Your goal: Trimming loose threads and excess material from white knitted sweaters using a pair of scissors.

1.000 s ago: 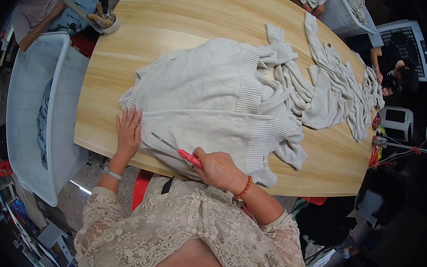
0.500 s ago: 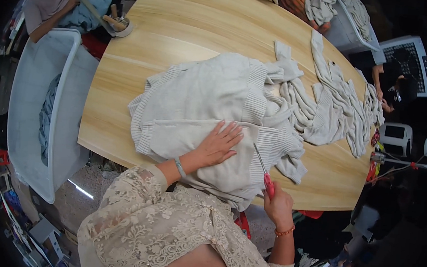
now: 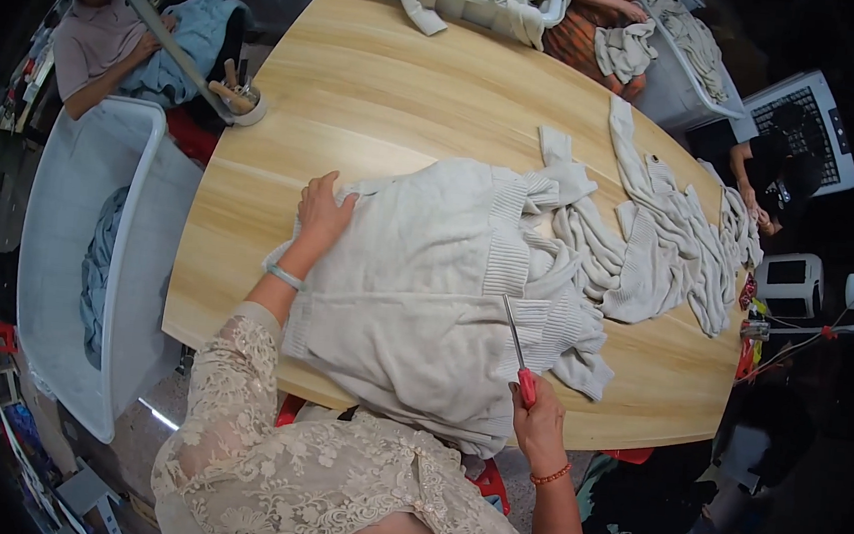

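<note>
Left hand (image 3: 324, 211) lies spread on rib-edged, pale knitwear (image 3: 415, 231), right hand (image 3: 541, 424) clamped round a slender pink-handled tool (image 3: 527, 383).

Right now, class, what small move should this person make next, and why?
I'd probably lift the red-handled tool in the right hand's grip slightly clear of the pale knit sweater before the left hand, at its left edge, shifts it. The tool's thin metal shaft shows against the knit near the ribbed trim, so it might snag; whether it touches can't be told.
</note>
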Demonstrator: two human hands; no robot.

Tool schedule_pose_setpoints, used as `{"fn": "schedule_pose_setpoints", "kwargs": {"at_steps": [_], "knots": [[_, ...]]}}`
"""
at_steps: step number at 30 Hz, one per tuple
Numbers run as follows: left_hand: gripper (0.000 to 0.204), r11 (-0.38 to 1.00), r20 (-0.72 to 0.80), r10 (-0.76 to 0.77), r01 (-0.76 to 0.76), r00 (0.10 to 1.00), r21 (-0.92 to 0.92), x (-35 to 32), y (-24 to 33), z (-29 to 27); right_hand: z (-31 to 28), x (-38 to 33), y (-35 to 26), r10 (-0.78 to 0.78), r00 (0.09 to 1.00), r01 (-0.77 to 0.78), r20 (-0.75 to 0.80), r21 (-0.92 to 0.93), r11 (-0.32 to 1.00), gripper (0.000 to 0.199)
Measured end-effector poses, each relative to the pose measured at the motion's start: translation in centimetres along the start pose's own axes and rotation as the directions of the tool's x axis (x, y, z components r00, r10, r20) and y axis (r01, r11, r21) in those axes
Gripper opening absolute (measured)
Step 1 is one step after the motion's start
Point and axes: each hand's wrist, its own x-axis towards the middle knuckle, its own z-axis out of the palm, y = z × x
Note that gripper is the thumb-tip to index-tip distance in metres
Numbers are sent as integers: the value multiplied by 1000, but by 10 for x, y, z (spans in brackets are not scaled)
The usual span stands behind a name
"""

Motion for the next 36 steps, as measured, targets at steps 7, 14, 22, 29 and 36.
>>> {"fn": "schedule_pose_setpoints", "kwargs": {"at_steps": [7,14,22,29,36], "knots": [[41,978,642,-202,187,739,93,40,-19,30,-4,29,0,279,951,-235,132,-278,931,27],[14,972,281,152,-195,948,131,41,9,7,-6,60,-4,282,944,-303,174,107,947,24],[28,436,217,865,-462,453,-772,-96,154,-84,-29,108,-29,119,990,-139,75,368,919,20],[20,533,503,840,-475,201,-701,-218,136,-88,19,146,-51,-4,993,3,118,9,1000,36],[23,687,538,726,-418,428,-595,-206,117,-121,37,215,-4,226,971,-230,-78,-56,972,48]]}}
